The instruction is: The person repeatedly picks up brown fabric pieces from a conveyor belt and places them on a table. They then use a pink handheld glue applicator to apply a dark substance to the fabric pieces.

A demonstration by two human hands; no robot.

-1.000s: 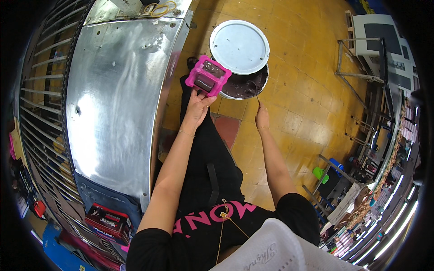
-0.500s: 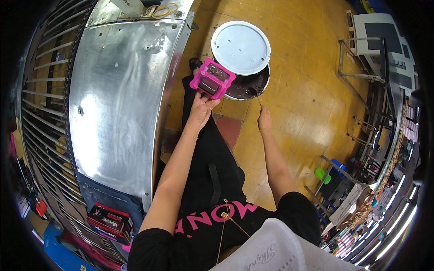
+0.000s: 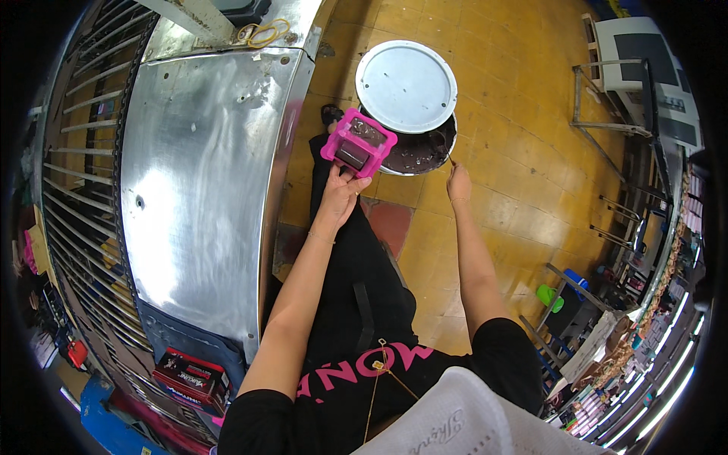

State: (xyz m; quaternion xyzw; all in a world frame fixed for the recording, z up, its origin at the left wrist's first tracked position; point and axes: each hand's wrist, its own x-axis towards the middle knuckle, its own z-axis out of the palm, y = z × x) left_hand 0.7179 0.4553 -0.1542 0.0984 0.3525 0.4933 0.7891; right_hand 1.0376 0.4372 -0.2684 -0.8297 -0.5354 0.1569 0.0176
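My left hand [image 3: 339, 199] grips the near edge of a bright pink plastic holder [image 3: 331, 149]. One part of it contains glossy dark brown paste [image 3: 367, 133], and a dark cylinder that looks like a roller [image 3: 351, 155] lies across the near part. Beside it stands a white bucket [image 3: 453, 144] of the same dark paste [image 3: 413, 154], with a white round lid [image 3: 406, 83] covering its far part. My right hand [image 3: 459, 186] is closed round the thin handle of a spoon-like tool [image 3: 440, 142]; its far end is at the paste by the bucket's right side.
A shiny metal cabinet [image 3: 205, 182] stands close on the left, beside a rack of metal bars [image 3: 83, 182]. A red and black box [image 3: 191, 377] sits at its near end. Yellow tiled floor [image 3: 500, 114] spreads right, toward a metal frame [image 3: 614, 125] and shelves.
The spoon-like tool and my right hand have shifted right along the bucket. My left hand still holds the pink holder at about the same spot; the whole view has moved slightly.
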